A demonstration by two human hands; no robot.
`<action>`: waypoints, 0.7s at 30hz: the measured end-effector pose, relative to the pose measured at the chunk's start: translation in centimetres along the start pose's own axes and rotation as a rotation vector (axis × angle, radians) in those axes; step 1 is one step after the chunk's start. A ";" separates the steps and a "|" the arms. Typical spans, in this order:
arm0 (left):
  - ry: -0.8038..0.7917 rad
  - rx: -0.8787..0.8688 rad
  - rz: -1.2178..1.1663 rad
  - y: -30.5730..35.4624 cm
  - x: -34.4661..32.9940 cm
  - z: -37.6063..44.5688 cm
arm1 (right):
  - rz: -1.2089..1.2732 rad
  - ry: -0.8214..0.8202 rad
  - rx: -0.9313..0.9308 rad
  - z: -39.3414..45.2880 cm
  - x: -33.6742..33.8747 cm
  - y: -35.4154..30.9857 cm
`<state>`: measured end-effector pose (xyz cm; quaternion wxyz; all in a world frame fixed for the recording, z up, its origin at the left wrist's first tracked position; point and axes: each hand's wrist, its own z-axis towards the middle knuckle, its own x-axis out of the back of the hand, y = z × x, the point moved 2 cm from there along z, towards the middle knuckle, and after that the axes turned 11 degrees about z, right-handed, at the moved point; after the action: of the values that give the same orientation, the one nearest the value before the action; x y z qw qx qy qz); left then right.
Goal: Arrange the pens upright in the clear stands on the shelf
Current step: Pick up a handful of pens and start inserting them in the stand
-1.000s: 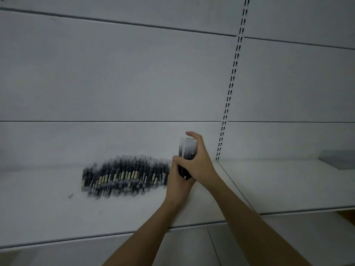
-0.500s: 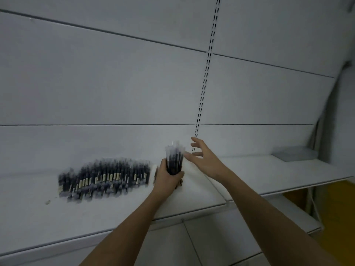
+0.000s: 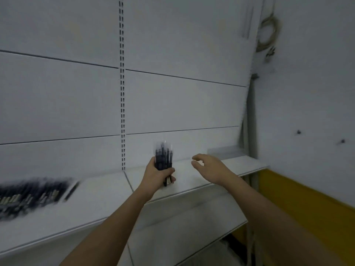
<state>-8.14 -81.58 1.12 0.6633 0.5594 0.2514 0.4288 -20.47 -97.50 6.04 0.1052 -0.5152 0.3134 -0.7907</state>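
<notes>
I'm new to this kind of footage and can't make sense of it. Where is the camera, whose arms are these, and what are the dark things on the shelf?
No machine here: a person wears a wide-angle camera on the head, looking forward and down, so the two bare arms reaching in from below are their own. The left hand grips a bundle of dark pens, held upright above the white shelf; something clear seems to wrap their tops, but blur hides what. The right hand hovers beside it, fingers relaxed, holding nothing. At far left, a blurred mass of more dark pens sits on the shelf. A slotted rail runs up the back panel.
</notes>
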 end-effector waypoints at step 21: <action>-0.228 0.068 -0.201 -2.9 -27.1 10.9 | 0.596 0.176 -0.031 9.5 10.0 21.0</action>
<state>-12.12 -110.37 -2.89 0.7079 0.5985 0.2435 0.2853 -19.86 -122.51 3.46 0.2971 -0.3318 0.4705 -0.7617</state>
